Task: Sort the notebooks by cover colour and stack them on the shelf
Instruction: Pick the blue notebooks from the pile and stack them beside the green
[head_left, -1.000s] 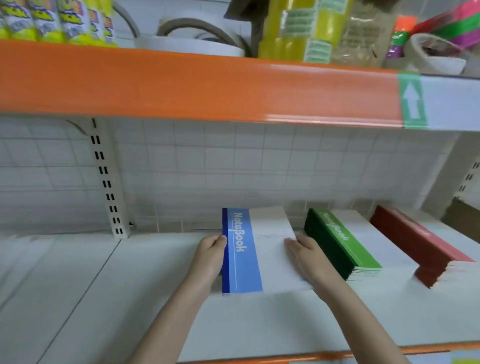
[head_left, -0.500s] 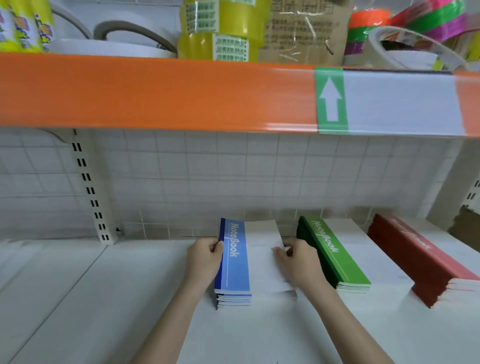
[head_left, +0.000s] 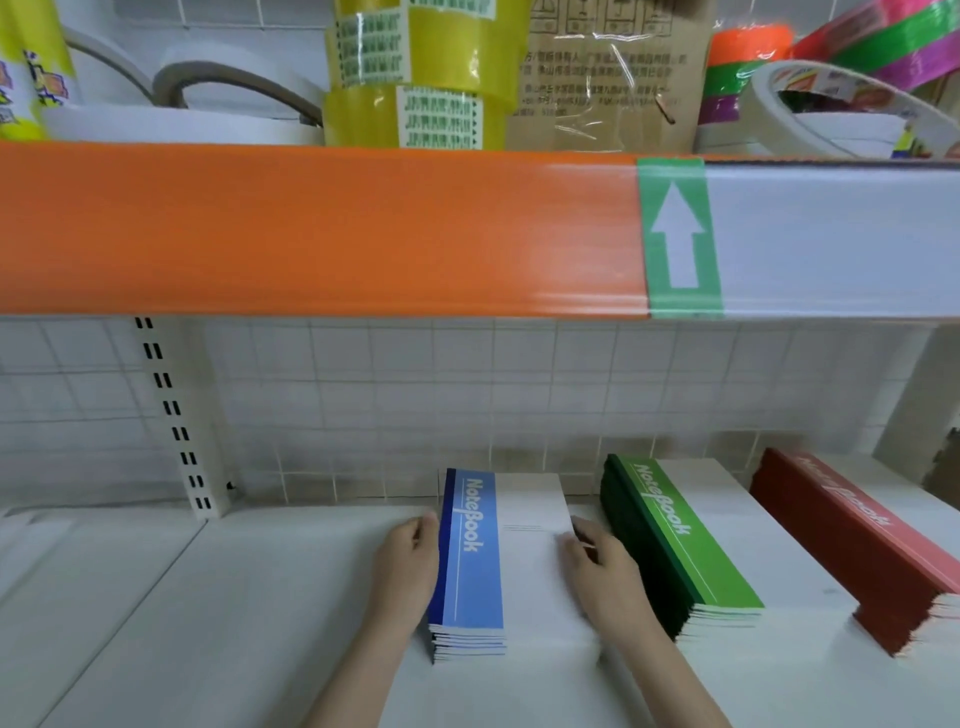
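Note:
A stack of blue-covered notebooks (head_left: 470, 561) lies flat on the white shelf (head_left: 208, 597), in the middle. My left hand (head_left: 408, 566) presses against the stack's left spine side. My right hand (head_left: 602, 577) rests on the white right part of the top cover, fingers curled at its right edge. A stack of green notebooks (head_left: 675, 540) lies just right of my right hand. Further right sits a stack of red notebooks (head_left: 852, 540). All three stacks run front to back, side by side.
An orange shelf edge (head_left: 311, 228) with a green arrow label (head_left: 678, 236) hangs overhead, carrying tape rolls (head_left: 415, 78) and a brown package (head_left: 602, 78). A white slotted upright (head_left: 176, 415) stands at the back left against the wire-grid back wall.
The camera has tilted up and pulled back, so the stack's front edge shows now. Both hands stay on either side of the blue stack, which sits a little further back.

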